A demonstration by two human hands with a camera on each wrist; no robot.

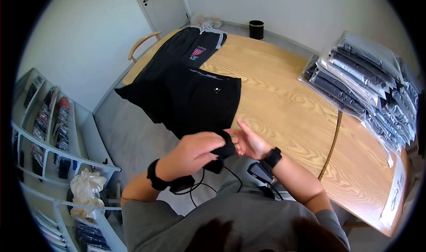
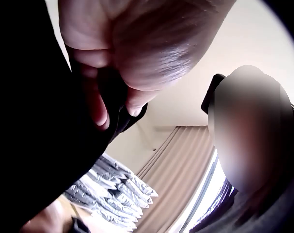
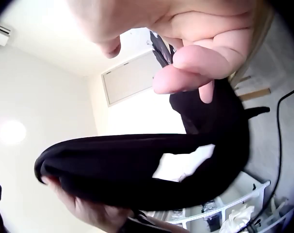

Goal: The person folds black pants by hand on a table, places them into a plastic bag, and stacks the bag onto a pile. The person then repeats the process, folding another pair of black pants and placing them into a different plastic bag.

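You're holding a black garment (image 1: pixel 195 101) draping off the table (image 1: pixel 279 88).
Your left hand (image 1: pixel 191 152) is pinching 1 end, some fingers hidden; your right hand (image 1: pixel 252 142) is hovering beside it, fingers loosely bent.

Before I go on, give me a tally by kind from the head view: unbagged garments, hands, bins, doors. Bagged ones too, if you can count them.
Unbagged garments: 2 (black garment, dark grey garment)
Hands: 2 (left hand, right hand)
Bins: 1 (black bin)
Doors: 1 (white door)
Total: 6
Bagged garments overlap too much to count, so they are left out.
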